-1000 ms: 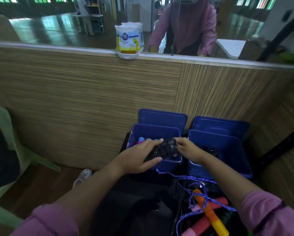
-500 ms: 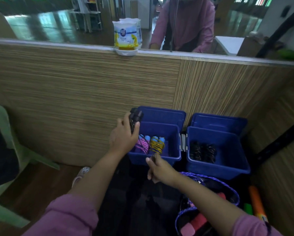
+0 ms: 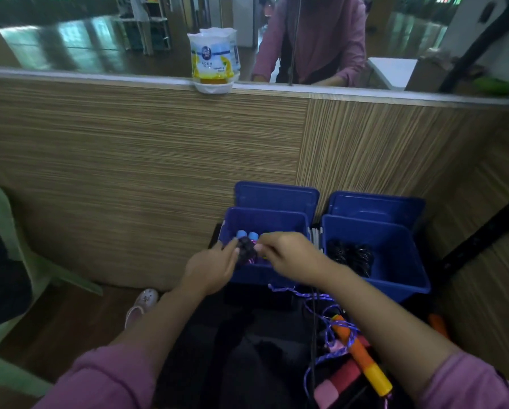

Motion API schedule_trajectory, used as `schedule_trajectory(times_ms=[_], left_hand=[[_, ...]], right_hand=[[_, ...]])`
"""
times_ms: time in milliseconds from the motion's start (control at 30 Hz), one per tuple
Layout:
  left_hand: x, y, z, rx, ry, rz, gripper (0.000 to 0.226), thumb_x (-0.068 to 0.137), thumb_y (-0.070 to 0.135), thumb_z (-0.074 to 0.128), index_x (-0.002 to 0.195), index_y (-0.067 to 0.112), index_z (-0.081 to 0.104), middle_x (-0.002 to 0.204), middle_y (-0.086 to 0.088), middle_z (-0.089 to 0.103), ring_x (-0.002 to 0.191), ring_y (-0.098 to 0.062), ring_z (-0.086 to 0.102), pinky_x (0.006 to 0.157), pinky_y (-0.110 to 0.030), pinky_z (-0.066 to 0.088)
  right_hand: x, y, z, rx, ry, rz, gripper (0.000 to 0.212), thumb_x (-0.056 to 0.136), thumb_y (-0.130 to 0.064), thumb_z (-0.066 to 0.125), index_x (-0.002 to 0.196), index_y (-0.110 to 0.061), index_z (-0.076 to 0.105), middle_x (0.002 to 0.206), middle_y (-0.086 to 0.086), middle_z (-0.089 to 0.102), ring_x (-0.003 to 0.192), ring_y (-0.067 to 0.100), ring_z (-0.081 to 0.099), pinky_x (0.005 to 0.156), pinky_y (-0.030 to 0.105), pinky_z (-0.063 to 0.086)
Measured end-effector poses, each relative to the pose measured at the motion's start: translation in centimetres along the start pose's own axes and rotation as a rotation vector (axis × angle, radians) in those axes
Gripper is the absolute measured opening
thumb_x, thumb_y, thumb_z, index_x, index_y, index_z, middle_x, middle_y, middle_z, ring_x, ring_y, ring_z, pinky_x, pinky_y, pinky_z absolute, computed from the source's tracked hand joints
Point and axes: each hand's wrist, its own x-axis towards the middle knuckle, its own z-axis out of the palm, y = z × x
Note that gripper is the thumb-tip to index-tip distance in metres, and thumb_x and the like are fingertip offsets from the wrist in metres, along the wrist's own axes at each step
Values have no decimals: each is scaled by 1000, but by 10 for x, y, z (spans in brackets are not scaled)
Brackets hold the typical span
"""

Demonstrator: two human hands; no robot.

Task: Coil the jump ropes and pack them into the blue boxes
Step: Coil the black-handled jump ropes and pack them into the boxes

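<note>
Both hands meet over the left box point(image 3: 265, 273): the left hand point(image 3: 210, 268) and right hand point(image 3: 288, 256) pinch a small black rope bundle point(image 3: 246, 249) between their fingertips, just above blue-capped handles point(image 3: 247, 235) lying inside that box. The right box point(image 3: 394, 261), just beside it, holds black coiled ropes point(image 3: 350, 255), and both boxes have their lids standing open against the wood wall point(image 3: 144, 178). Nearer the person than the left box, a loose purple rope point(image 3: 315, 299) trails to an orange handle point(image 3: 362, 357).
</note>
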Motion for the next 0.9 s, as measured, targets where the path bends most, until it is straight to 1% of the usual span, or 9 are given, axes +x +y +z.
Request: schedule_trajectory(times_ms=[67,200,367,467,567,633,733,800,900], left_hand=[[-8,4,1,-15,-35,217,73,90,51,2,142,18,40,116,-13,58,92,-37,62,72,-42,49],[-21,14,-2,-89,-107,462,66,94,46,11,141,13,43,110,-10,61,93,-29,61,78,-39,48],[-31,27,-19,-306,-130,398,77,90,61,22,150,13,22,119,-9,64,105,-24,60,86,-35,46],[-32,32,-25,-327,-127,427,87,85,69,36,152,17,18,139,-5,52,120,-18,54,97,-30,43],[-27,32,-27,-395,16,442,74,88,64,41,148,23,29,135,-1,55,114,-17,58,92,-36,48],[-22,30,-28,-451,132,417,66,90,62,41,144,25,36,130,1,58,110,-17,61,87,-37,51],[-9,27,-34,-573,309,255,57,91,60,41,137,26,41,125,0,60,106,-16,62,86,-36,52],[2,27,-38,-603,409,148,55,91,59,39,134,25,44,123,1,61,107,-18,62,87,-35,51],[15,27,-43,-640,527,-17,55,89,57,35,128,20,48,112,-3,66,98,-23,64,78,-32,49]], right_hand=[[7,16,-8,120,-47,73,23,99,-25,46,78,-20,54,70,-9,57,70,14,52,65,25,34],[13,45,-4,295,-133,179,25,100,-26,46,76,-23,53,68,-11,52,63,2,46,63,22,35],[12,75,13,453,-155,198,27,99,-29,47,83,-10,59,79,7,54,76,14,49,74,31,40],[9,83,24,504,-154,206,28,97,-31,49,87,-8,60,79,9,54,76,12,49,74,30,41],[5,79,30,752,-111,279,21,98,-21,47,95,-9,64,83,-3,65,79,5,61,75,21,48],[1,73,37,891,-73,360,23,101,-13,43,92,-8,63,69,-4,60,62,7,59,63,24,47],[-2,60,52,933,-42,427,34,103,-28,35,87,-13,61,54,0,35,45,12,35,47,27,42],[0,46,61,1023,-40,490,37,102,-35,33,96,-12,61,50,-1,33,40,10,34,44,26,50],[1,18,72,1049,-100,538,33,102,-35,33,93,-14,57,50,0,35,38,7,39,45,29,55]])
